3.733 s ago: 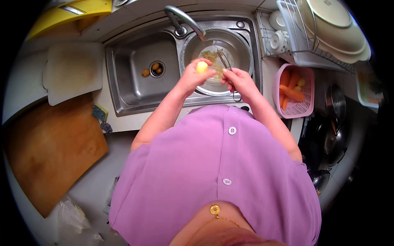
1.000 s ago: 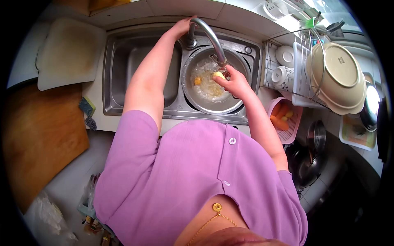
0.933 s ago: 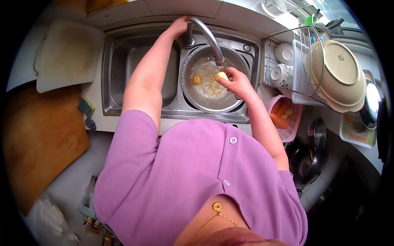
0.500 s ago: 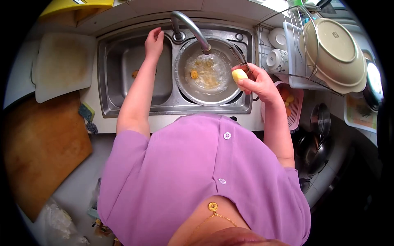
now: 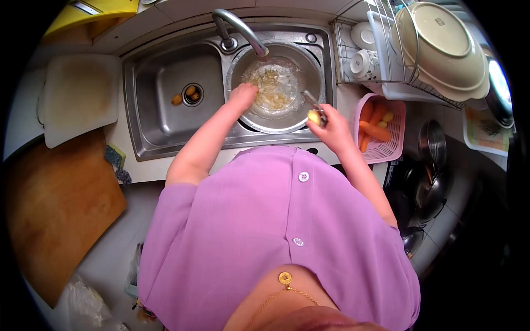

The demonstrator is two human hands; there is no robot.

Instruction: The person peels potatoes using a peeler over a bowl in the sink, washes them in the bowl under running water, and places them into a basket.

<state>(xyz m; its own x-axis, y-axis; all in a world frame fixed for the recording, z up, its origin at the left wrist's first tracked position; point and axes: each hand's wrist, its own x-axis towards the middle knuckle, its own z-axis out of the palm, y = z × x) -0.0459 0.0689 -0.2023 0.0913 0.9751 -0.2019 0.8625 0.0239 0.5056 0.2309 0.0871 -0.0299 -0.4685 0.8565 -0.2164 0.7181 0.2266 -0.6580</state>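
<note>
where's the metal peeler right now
In the head view, the metal peeler is in the right hand, beside the pale yellow potato, with its far end over the right side of the round basin.

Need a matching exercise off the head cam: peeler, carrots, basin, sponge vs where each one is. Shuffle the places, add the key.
Things:
1. Peeler
2. Carrots
3. Basin
4. Sponge

Places:
A. Under the faucet
B. Left of the sink
C. In the right hand
D. In the pink basket

Pairs: 1-C, 2-D, 3-A, 4-B
</note>
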